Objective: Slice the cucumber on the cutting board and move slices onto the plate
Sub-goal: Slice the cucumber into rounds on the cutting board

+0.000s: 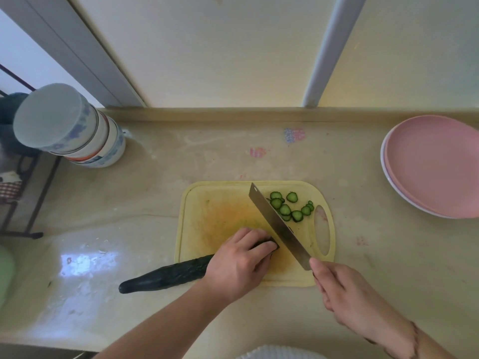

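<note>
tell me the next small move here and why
Probably press the knife down for another slice: its blade sits at the cucumber end pinned by the left hand, the right hand grips the handle, and most of the cucumber is uncut.

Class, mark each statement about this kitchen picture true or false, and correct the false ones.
1. The left hand holds the cucumber down. True.
2. The right hand holds the knife. True.
3. Slices already lie on the plate. False: they lie on the board, right of the blade; the pink plate shows none.
4. The whole cucumber rests on the board. False: its uncut end sticks out past the board's left edge onto the counter.
5. A stack of bowls stands at the far left of the counter. True.
6. The board is blue. False: it is yellow.
</note>
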`<state>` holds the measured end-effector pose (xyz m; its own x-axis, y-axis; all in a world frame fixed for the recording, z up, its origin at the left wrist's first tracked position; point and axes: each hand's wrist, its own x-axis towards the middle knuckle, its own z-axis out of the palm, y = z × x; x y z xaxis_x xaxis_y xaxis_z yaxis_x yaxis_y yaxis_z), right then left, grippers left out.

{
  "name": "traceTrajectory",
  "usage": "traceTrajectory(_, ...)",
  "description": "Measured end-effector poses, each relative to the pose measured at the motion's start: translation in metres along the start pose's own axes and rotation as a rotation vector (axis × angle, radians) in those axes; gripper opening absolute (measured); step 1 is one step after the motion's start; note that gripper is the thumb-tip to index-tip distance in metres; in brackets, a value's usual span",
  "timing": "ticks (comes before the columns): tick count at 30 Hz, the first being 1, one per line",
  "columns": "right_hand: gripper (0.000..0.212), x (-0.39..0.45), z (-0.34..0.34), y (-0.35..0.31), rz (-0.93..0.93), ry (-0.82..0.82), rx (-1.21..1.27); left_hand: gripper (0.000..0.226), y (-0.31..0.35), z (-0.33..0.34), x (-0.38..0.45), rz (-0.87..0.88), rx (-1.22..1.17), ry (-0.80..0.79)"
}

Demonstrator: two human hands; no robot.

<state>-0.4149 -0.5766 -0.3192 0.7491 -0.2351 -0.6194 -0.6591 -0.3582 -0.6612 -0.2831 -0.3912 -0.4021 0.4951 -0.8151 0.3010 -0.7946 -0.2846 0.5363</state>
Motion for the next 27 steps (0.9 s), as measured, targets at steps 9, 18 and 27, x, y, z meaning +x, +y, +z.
traceTrajectory(9, 0.062, -0.016, 0.004, -0.009, -0.054, 0.027, -0.035, 0.013, 0.001, 0.001, 0.0, -0.005, 0.009, 0.004)
traceTrajectory(18, 0.056, -0.005, 0.009, -0.009, -0.026, 0.003, -0.092, 0.014, -0.001, 0.003, 0.0, 0.0, 0.016, 0.01)
traceTrajectory(27, 0.058, 0.007, 0.006, 0.0, 0.007, 0.018, -0.059, 0.013, -0.001, 0.002, 0.0, 0.002, 0.007, 0.001)
